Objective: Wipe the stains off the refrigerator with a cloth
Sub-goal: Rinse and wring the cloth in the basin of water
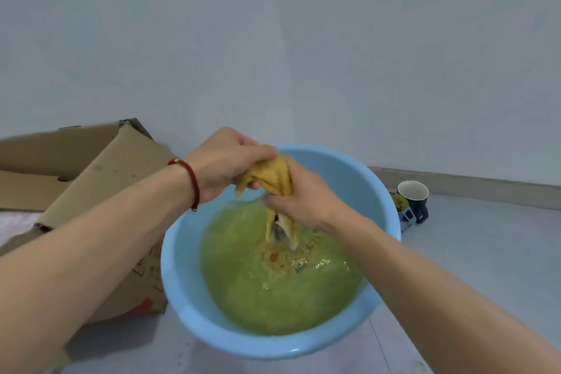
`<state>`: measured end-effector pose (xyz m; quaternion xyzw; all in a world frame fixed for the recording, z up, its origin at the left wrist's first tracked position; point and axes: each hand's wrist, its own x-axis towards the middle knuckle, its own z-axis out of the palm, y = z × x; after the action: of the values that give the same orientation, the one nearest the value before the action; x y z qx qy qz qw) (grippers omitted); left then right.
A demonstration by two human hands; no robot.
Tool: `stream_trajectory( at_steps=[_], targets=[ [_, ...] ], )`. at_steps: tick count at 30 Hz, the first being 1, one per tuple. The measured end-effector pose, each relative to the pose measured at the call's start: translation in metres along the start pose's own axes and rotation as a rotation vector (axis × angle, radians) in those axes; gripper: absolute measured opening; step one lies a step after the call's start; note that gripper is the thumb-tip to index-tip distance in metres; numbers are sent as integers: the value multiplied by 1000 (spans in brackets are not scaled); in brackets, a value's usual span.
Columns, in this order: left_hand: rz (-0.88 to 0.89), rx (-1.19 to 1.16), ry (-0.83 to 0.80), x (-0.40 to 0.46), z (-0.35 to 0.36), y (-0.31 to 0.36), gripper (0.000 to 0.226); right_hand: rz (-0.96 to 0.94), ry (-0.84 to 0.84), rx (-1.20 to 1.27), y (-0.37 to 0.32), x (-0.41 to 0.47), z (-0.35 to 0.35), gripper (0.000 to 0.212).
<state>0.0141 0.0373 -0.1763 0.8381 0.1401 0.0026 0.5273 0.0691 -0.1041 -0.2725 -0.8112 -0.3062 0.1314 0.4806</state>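
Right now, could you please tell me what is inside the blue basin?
The blue basin holds murky yellow-green water with floating specks. The yellow cloth, gripped by the left hand and right hand, dangles into it. The basin's bottom is hidden.

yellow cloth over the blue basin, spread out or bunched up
Bunched up. The yellow cloth is twisted between the left hand and right hand, its tail hanging toward greenish water in the blue plastic basin.

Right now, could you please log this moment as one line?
hands: left, right wring cloth | over basin | water yellow-green
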Motion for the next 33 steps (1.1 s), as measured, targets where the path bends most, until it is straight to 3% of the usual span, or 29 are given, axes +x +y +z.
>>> stream_trajectory(
  at_steps=[2, 5, 8, 11, 14, 17, 19, 21, 23, 25, 27, 29, 31, 33],
  targets=[
    [-40, -112, 68, -3, -9, -10, 26, 30, 45, -75, -7, 8, -12, 22],
    [-159, -160, 113, -8, -14, -43, 21, 111, 28, -15, -18, 16, -31, 33],
    [-302, -410, -164, -16, -9, -78, 32, 159, -40, 125, -26, 18, -40, 44],
    [-213, -372, -463, -23, 12, -99, 57, 208, -109, 305, -33, 14, -41, 46],
    [-26, -231, -325, -18, 46, -107, 68, 269, -187, 569, -32, 5, -41, 45],
    [45, -323, -124, -10, 62, -104, 26, 248, -228, 985, -19, -9, -43, 26],
    [166, -195, -69, -6, 55, -97, 23, 280, -53, 1045, -5, -17, -34, 29],
    [387, 110, -62, -2, 44, -86, 21, 397, 39, 912, 8, -26, -16, 51],
    [715, 535, -9, 6, 32, -80, 13, 551, -240, 1153, 10, -33, 1, 80],
    [869, 803, -38, 15, 22, -74, 11, 557, -469, 1312, 6, -37, 3, 91],
    [876, 920, -125, 20, 11, -66, 21, 489, -534, 1146, -1, -35, -2, 73],
    [907, 1191, -159, 26, 3, -62, 15, 421, -496, 850, -6, -29, -5, 50],
    [703, 1536, -238, 25, 9, -56, 11, 306, -422, 342, -5, -21, -3, 31],
    [473, 1556, -335, 23, 23, -59, 7, 173, -366, -197, -4, -16, 1, 26]
  ],
)
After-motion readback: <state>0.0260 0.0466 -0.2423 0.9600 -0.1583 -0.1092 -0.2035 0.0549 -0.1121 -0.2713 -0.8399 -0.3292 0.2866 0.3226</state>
